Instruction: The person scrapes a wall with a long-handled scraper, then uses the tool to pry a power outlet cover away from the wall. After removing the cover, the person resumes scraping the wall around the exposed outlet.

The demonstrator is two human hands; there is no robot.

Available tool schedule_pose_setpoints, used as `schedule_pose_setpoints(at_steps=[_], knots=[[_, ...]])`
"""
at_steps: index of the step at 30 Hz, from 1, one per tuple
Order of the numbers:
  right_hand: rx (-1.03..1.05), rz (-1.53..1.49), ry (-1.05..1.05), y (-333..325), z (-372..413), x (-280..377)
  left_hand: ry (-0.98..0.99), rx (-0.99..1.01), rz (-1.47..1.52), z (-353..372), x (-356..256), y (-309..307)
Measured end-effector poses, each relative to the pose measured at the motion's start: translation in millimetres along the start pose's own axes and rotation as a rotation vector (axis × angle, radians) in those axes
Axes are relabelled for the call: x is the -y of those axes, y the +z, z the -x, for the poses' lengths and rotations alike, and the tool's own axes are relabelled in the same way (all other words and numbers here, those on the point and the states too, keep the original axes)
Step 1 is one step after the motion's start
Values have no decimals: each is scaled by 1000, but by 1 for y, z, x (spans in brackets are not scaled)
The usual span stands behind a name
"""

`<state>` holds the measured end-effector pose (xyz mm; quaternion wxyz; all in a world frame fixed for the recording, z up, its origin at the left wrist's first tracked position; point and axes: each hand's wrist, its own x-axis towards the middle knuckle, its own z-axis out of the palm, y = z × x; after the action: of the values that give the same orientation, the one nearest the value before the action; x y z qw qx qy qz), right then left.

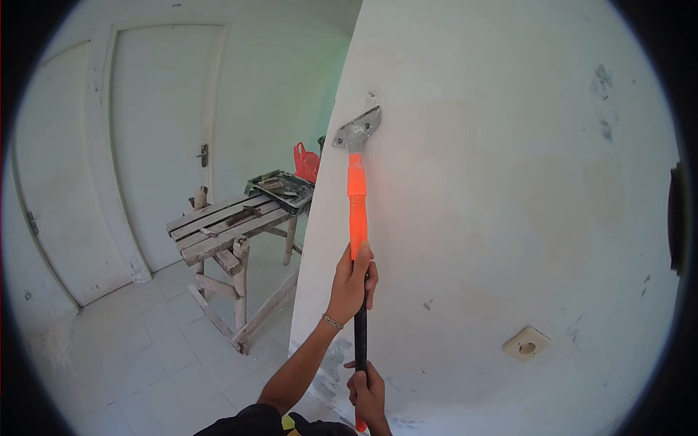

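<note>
A long-handled scraper [357, 207] stands nearly upright in front of the white wall [465, 261]. Its angled metal head, held by two screws, overlaps the wall near the corner edge, just under a small chipped spot [372, 94]. My left hand [356, 275], with a bracelet at the wrist, is closed around the handle where the orange part meets the black. Lower down, my right hand [368, 391] grips the black section close to the orange end. Both hands hold the same tool.
On the left stands a slatted wooden bench [211, 225]. It bears a hammer [243, 215], a dirty tray [298, 200] with tools and a red plastic bag [306, 163]. A socket plate [527, 344] sits low on the wall. Two white doors [163, 145] are behind the bench.
</note>
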<state>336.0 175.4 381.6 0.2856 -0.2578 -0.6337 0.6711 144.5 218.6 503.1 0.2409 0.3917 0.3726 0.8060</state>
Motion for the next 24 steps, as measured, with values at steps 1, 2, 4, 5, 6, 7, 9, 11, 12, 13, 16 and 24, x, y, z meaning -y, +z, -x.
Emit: schedule_pose_setpoints(at_steps=[1,2,4,5,6,7,9,11,12,13,16,24], knots=[[5,-27,24,-8,4,-3,-13,-10,10,7,1,4],[11,-49,51,-15,9,-10,-32,-7,7,16,7,8],[-80,35,-121,-19,18,-35,-37,-17,21,35,25,17],[-66,35,-93,-23,22,-36,-33,-20,29,34,26,16],[-55,30,-64,-22,25,-31,-38,-9,20,34,20,16],[-56,34,-56,-18,22,-27,-47,3,10,32,15,15],[-74,29,-64,-4,13,-13,-54,14,33,18,4,7],[-90,26,-70,-1,12,-11,-51,19,45,15,1,5],[-89,22,-75,-5,13,-14,-48,22,41,18,2,7],[-70,16,-55,-10,18,-18,-49,19,37,23,5,11],[-47,6,-41,-11,18,-24,-67,26,50,23,5,8],[-87,19,-114,-5,13,-19,-26,14,44,20,7,7]])
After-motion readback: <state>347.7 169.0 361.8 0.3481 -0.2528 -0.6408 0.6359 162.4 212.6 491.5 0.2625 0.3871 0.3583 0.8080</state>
